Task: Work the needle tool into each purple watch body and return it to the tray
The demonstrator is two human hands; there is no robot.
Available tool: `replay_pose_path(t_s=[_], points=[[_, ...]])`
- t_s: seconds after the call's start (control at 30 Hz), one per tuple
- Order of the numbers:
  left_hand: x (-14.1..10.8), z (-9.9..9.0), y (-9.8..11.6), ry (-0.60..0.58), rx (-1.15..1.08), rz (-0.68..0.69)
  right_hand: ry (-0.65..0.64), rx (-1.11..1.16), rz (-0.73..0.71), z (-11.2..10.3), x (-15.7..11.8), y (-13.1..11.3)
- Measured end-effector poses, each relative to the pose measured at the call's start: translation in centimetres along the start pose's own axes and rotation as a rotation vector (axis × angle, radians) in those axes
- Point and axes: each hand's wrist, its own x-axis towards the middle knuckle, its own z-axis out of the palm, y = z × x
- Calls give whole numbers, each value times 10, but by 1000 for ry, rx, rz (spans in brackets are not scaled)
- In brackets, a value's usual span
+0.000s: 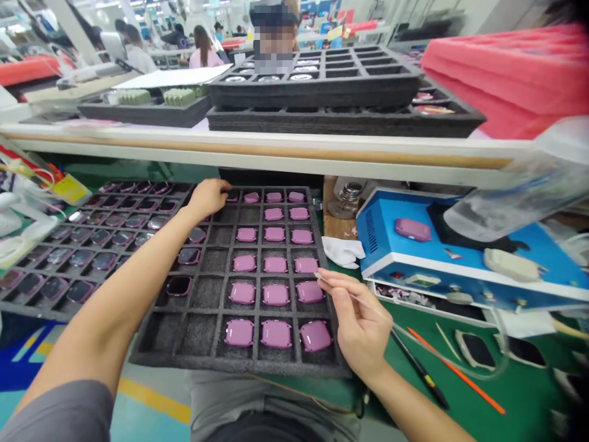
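Observation:
A black foam tray (207,291) holds purple watch cases (276,296) in its right columns and some dark-faced ones at its left. My left hand (209,197) reaches to the tray's far edge, its fingers bent down at a purple case (232,196); whether it grips the case is hidden. At the tray's right edge, my right hand (361,316) is closed around a thin tool with a clear tube. The tool's metal tip (318,276) is just beside a purple case (306,265) in the rightmost column.
Another foam tray (87,245) of dark-faced watches lies left. A blue machine (414,258) carries a purple case and a beige one. A black pen (421,371) and an orange stick (455,368) lie right. A shelf edge (257,153) crosses above; a person (205,52) is beyond.

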Motion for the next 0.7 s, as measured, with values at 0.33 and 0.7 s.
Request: replay_pose_path(t_s=[0.33,0.7], points=[[2,-19,8,-140,313,142,49,9,-22,6,5,-3],[-130,13,126,-144,-886,47,112,70,-13,5,1,-3]])
